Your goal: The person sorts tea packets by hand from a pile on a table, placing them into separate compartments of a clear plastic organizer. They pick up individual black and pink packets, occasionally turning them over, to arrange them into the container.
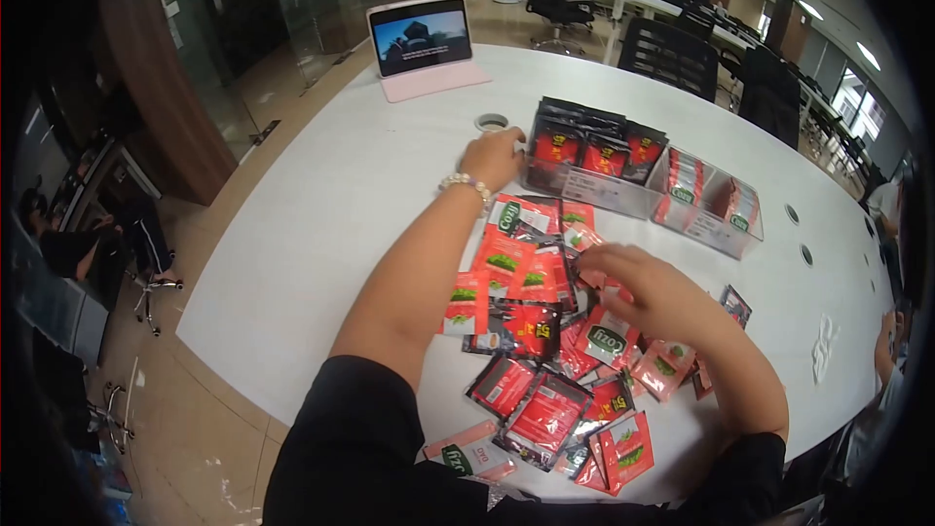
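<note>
My left hand (493, 158), with a beaded bracelet on its wrist, is at the left end of a clear plastic bin (594, 191). Its fingers are curled in, and what they hold, if anything, is hidden. Black and red sachets (606, 158) stand packed in that bin. Over the loose pile, my right hand (638, 284) has its fingers bent and apart, with nothing visibly gripped. Below it lie red Cozy tea sachets (606, 339) mixed with black and red sachets (534, 329), overlapping at many angles.
A second clear compartment (716, 226) holds Cozy sachets in rows. A tablet (422, 37) on a pink cover stands at the back of the white table (292, 224). White cable (824, 349) lies to the right. People sit at both sides; chairs and a fan are beyond.
</note>
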`<state>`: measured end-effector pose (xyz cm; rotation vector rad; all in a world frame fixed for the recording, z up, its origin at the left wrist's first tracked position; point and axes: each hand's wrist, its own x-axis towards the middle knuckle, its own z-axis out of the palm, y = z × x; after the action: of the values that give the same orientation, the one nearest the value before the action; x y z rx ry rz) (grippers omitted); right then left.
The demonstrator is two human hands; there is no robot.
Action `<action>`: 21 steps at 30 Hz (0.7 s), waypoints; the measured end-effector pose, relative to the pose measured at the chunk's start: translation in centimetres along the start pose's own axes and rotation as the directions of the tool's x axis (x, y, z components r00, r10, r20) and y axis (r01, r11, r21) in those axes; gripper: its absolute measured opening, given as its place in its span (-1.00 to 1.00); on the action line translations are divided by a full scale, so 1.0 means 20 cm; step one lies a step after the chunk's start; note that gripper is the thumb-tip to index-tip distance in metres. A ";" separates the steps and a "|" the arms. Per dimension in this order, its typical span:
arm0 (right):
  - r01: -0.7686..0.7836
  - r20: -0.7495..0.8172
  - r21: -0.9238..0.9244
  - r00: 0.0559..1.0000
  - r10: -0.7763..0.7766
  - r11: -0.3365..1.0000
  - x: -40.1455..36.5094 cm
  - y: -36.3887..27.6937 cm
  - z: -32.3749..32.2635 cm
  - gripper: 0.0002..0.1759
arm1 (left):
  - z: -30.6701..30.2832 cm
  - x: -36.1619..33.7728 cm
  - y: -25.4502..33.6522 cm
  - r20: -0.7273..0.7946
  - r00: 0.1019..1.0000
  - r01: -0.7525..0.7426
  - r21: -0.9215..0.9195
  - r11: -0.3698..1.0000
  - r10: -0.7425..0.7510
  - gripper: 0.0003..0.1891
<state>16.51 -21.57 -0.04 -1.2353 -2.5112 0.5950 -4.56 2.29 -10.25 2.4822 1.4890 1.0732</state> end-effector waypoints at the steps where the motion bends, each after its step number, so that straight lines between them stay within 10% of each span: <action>1: -0.033 -0.035 0.006 0.999 0.033 0.999 0.08 0.06 0.03 -0.61 | 0.00 0.00 0.00 0.009 1.000 0.000 0.006 1.000 0.000 -0.69; 5: -0.460 0.169 0.240 0.887 0.430 0.855 0.33 0.18 0.08 -0.75 | -0.02 0.00 0.02 0.061 0.998 0.035 0.003 0.999 -0.035 -0.70; 8: -0.414 0.271 0.333 0.903 0.335 0.847 0.38 0.29 0.14 -0.83 | -0.01 0.01 0.01 0.039 0.998 0.041 0.006 0.999 -0.041 -0.70; 12: -0.339 0.164 0.490 0.941 0.296 0.803 0.32 0.30 0.08 -0.91 | -0.02 0.01 0.02 0.073 0.995 0.067 -0.015 0.998 -0.066 -0.69; 14: -0.011 -0.221 0.345 0.971 0.092 0.939 0.30 0.37 0.03 -0.93 | -0.02 0.01 0.02 0.065 0.997 0.045 -0.024 0.999 -0.043 -0.75; 17: -0.099 -0.390 0.252 0.900 0.195 0.963 0.19 0.20 -0.17 -0.95 | -0.02 0.01 0.02 0.069 0.997 0.043 -0.026 0.999 -0.041 -0.75; 21: 0.045 0.156 0.136 0.985 -0.066 0.990 0.10 0.17 -0.23 -0.78 | -0.03 0.01 0.03 0.051 0.998 0.041 -0.023 0.999 -0.040 -0.73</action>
<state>19.53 -17.00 2.60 -1.1066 -2.5780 0.8635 -4.39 1.93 -9.49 2.4330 1.4965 1.0085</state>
